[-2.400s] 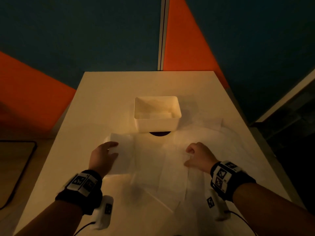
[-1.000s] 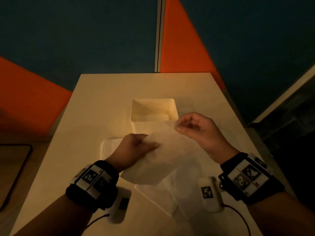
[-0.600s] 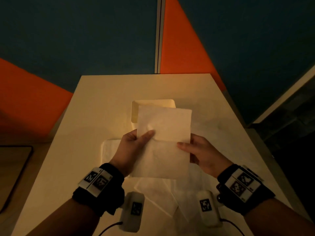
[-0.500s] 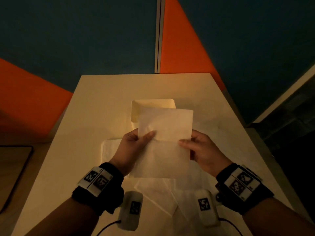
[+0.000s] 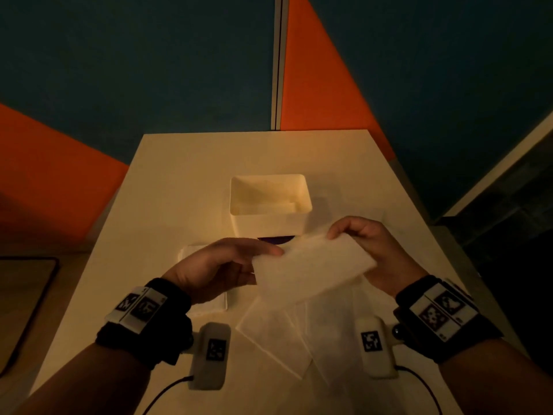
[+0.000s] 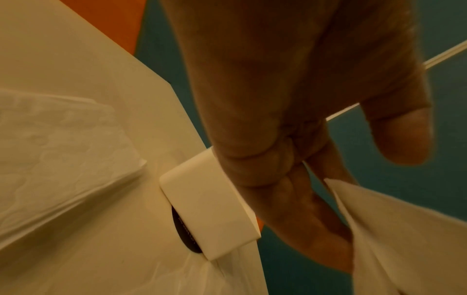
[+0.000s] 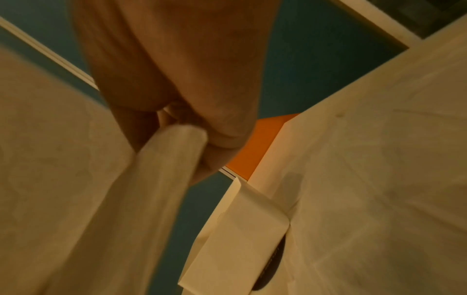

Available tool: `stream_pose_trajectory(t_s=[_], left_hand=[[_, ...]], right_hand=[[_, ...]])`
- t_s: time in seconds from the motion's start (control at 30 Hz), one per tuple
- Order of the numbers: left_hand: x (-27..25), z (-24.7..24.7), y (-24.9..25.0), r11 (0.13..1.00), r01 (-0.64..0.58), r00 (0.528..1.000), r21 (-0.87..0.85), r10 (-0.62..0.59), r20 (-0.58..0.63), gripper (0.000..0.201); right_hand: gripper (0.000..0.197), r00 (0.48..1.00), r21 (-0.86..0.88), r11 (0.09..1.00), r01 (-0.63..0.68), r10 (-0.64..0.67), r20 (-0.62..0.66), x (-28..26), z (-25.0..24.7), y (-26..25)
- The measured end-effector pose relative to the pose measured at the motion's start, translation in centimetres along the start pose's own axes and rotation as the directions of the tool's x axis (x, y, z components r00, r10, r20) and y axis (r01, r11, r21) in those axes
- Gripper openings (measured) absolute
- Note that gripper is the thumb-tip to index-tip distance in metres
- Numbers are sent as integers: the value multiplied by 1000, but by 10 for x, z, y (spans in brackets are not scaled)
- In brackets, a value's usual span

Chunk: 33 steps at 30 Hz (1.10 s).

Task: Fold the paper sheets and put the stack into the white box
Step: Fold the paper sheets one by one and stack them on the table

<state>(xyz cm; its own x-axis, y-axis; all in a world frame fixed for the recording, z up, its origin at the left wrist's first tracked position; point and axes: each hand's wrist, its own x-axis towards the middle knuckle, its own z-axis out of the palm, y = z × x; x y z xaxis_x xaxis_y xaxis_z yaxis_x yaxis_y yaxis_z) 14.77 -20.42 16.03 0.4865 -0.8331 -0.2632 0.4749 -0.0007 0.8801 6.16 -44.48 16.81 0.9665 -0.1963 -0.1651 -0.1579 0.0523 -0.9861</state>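
Both hands hold one folded white paper sheet (image 5: 311, 268) in the air above the table, tilted up to the right. My left hand (image 5: 227, 265) pinches its left corner (image 6: 384, 229). At the far right corner my right hand (image 5: 371, 244) pinches the doubled layers (image 7: 166, 165). The white box (image 5: 269, 226) stands just beyond the hands, open, with pale paper lying inside. A stack of folded sheets (image 5: 206, 304) lies under my left hand (image 6: 58, 143). Unfolded sheets (image 5: 299, 333) lie spread on the table below the held one.
The pale table (image 5: 185, 181) runs back to a blue and orange partition wall (image 5: 278, 64). A dark round disc (image 5: 275, 239) pokes out from under the box's near side. More thin sheets (image 7: 379, 159) cover the table's right part. A dark-edged board (image 5: 27, 304) lies off the left edge.
The sheet, held upright and flat half a second ago, is now folded over and tipped down to a flatter slant. My right hand moved up to its far corner.
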Motion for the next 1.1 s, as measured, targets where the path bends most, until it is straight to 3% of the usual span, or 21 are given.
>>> stream_pose_trajectory(t_s=[0.2, 0.33, 0.4, 0.5, 0.6, 0.73, 0.87, 0.93, 1.1], left_hand=[[7, 15, -7, 996, 65, 998, 66, -67, 19, 42], [11, 18, -8, 991, 70, 997, 112, -74, 29, 32], [12, 14, -10, 991, 68, 996, 114, -61, -64, 30], [9, -3, -18, 996, 26, 948, 88, 4, -318, 35], [3, -24, -27, 995, -9, 829, 104, 66, -555, 33], [-6, -49, -45, 991, 12, 705, 136, 88, -704, 35], [-10, -67, -62, 933, 202, 586, 297, 128, -800, 41], [-12, -75, -68, 848, 329, 565, 416, 176, -806, 43], [-16, -85, -78, 673, 461, 581, 579, 264, -770, 45]], right_hand=[[26, 993, -145, 989, 15, 2, 115, 5, 15, -7], [19, 978, -205, 979, 14, 30, 207, 9, 22, -12], [22, 985, -209, 978, -15, 51, 166, 13, 15, -12], [28, 996, -342, 937, -68, 43, -78, 25, -8, 4], [26, 969, -559, 812, -169, 34, -244, 33, -31, 34], [37, 971, -805, 543, -240, 139, -196, 29, -43, 69], [70, 960, -937, 258, -235, 212, -182, 22, -38, 84], [75, 962, -960, 184, -213, 213, -173, 18, -37, 89], [66, 971, -961, 200, -193, 176, -159, 14, -40, 99]])
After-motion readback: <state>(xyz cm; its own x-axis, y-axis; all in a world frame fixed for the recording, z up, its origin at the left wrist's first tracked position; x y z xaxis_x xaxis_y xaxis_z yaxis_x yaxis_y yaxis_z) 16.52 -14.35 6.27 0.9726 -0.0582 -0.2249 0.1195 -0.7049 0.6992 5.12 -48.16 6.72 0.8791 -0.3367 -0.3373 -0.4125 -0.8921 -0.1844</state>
